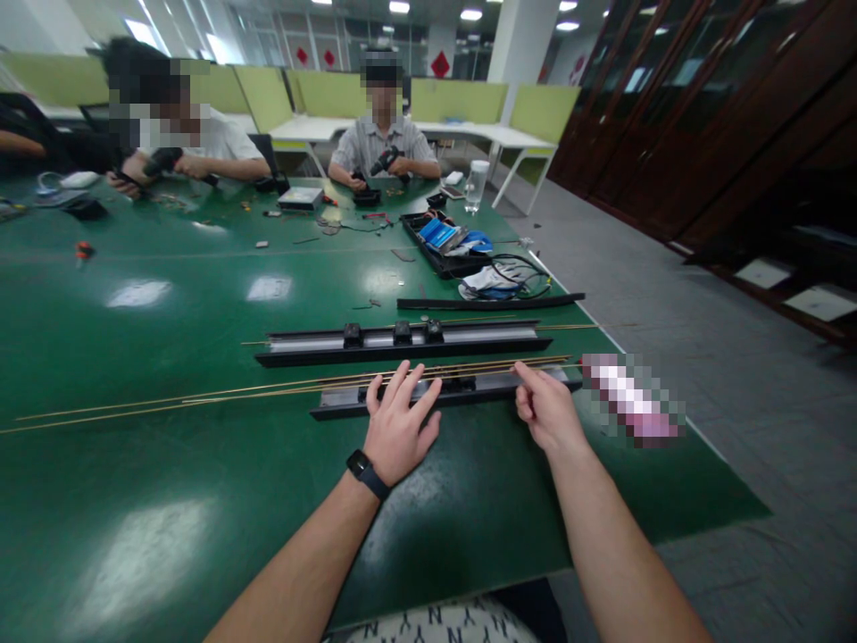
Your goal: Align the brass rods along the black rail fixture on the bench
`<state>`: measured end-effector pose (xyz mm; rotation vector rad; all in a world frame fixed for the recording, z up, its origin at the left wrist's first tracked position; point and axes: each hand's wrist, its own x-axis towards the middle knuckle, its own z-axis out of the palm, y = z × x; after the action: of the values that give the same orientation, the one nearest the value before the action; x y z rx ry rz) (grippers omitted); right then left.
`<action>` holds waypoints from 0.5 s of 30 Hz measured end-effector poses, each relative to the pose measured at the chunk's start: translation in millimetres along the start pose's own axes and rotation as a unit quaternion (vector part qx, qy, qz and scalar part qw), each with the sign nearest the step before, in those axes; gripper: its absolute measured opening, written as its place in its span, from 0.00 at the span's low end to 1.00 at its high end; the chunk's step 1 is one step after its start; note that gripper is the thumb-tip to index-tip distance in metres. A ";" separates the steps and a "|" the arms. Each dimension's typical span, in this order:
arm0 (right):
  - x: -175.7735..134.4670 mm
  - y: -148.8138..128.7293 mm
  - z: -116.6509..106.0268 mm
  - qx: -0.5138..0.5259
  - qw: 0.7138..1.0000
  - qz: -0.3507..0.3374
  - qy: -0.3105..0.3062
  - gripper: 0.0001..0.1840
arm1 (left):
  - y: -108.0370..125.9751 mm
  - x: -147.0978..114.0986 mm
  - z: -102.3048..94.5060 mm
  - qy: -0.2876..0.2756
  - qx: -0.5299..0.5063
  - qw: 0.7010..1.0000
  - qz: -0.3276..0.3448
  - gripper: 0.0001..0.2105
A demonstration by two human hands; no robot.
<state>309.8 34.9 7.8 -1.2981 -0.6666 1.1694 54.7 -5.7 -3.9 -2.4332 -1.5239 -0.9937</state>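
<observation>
Several long, thin brass-coloured rods (254, 390) lie in a loose bundle across the nearer black channel (335, 409). My left hand (400, 427), a dark watch at its wrist, rests over them with its fingers spread. Toward the rods' right end is my right hand (553, 413), its fingers mostly curled and its index fingertip at the rods; its exact grip is partly hidden. Dark blocks (461, 383) sit inside the nearer channel, partly covered by the rods. Behind lies a second black channel (301, 350) with dark blocks (403, 333) in it.
On the green table (201, 491) lie a black strip (492, 303), a black tray (442, 261) with blue items, a glove (492, 279) and a clear cup (476, 186). Two people (385, 147) across the table hold power drills. The table's right edge borders the floor.
</observation>
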 end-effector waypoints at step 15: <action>0.4 -1.5 1.3 0.009 1.000 0.015 0.017 0.22 | 0.4 0.5 -1.0 -0.001 0.006 1.000 0.002 0.21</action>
<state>309.2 35.9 9.4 -1.3147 -0.6123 1.1717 54.7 -5.9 -2.7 -2.4290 -1.5191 -0.9797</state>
